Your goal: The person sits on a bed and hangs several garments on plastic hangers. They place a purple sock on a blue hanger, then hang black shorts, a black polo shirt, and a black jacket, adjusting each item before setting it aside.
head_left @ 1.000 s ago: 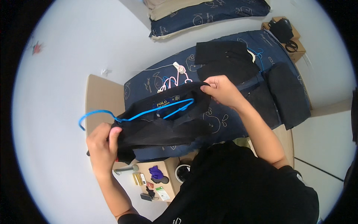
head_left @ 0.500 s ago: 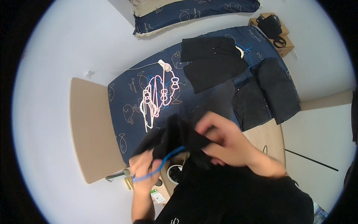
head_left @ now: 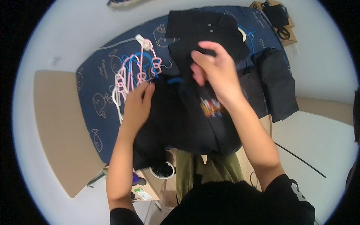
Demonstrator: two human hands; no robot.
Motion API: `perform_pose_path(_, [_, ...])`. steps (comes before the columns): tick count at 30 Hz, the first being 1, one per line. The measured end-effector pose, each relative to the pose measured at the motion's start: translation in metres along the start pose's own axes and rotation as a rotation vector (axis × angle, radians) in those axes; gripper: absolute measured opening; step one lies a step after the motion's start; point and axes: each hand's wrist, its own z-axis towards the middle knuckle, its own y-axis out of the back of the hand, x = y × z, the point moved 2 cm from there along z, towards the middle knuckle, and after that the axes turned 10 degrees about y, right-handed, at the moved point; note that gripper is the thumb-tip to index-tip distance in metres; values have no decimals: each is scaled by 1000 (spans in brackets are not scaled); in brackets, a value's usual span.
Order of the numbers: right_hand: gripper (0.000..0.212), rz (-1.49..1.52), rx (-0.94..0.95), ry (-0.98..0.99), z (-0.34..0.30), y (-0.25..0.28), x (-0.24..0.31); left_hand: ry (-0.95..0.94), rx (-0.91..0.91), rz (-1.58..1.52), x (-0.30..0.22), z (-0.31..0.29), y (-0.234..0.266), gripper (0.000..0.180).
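Note:
A black T-shirt (head_left: 176,116) with a small colourful print spreads in front of me, its lower part hanging past the bed's near edge. Part of a blue hanger (head_left: 174,80) shows at its neckline. My left hand (head_left: 138,103) has its fingers closed at the shirt's left shoulder; the fingertips are partly hidden. Over the right shoulder area my right hand (head_left: 215,71) is raised with thumb and fingers apart, holding nothing. Beside my left hand lies a tangle of pink and white hangers (head_left: 129,77) with some blue ones.
Another black short-sleeved shirt (head_left: 202,33) lies at the back of the dark blue patterned bed (head_left: 99,69). Folded black clothes (head_left: 275,84) are stacked at the right. Cardboard boxes (head_left: 288,36) stand at the far right corner. A white bin (head_left: 173,170) is below the near edge.
The bunched black T-shirt and its blue hanger have been moved forward and spread out over the bed. My right hand has let go of the cloth and lifted. The view has shifted.

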Motion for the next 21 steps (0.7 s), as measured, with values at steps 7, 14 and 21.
perform_pose_path(7, [54, -1099, 206, -112, -53, 110, -309, 132, -148, 418, 227, 71, -233, 46])
perform_pose_path(14, [62, -1486, 443, -22, -140, 167, -402, -9, -57, 358, 258, 1, -331, 52])
perform_pose_path(21, [41, -1314, 166, 272, -94, 144, -392, -130, -219, 341, 252, 10, -323, 19])
